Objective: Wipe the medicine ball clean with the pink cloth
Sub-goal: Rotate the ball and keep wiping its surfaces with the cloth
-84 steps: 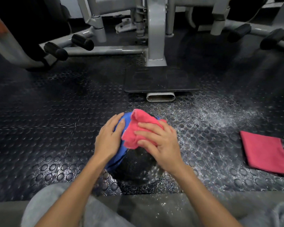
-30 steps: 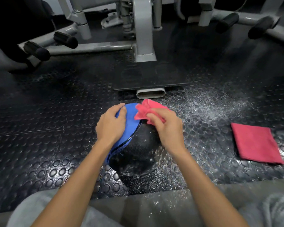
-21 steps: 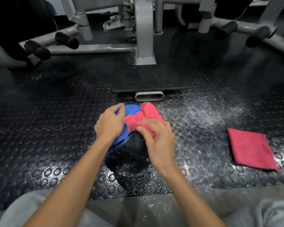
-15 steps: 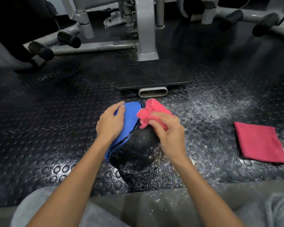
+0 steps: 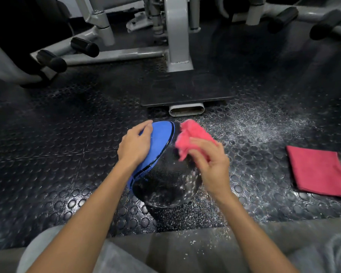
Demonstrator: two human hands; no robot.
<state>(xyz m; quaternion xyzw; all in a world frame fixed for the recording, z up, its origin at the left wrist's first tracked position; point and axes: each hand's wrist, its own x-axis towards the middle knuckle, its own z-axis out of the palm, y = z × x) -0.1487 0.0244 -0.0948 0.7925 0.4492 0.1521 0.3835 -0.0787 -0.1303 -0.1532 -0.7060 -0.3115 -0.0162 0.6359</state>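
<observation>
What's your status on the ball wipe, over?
Left hand rests on blue panel of medicine ball; right hand grips pink cloth against its top. Black side speckled white. Folded red cloth lies apart, right.

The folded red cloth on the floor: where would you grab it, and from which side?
Probably the edge nearest the medicine ball, pinched from above: the folded red cloth lies flat on the studded floor, so only an edge offers a grip.

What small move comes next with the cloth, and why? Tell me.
Probably drag the cloth down over the black front of the ball: white specks show there, while the right hand holds the cloth bunched near the top and the left hand steadies the blue side.
</observation>
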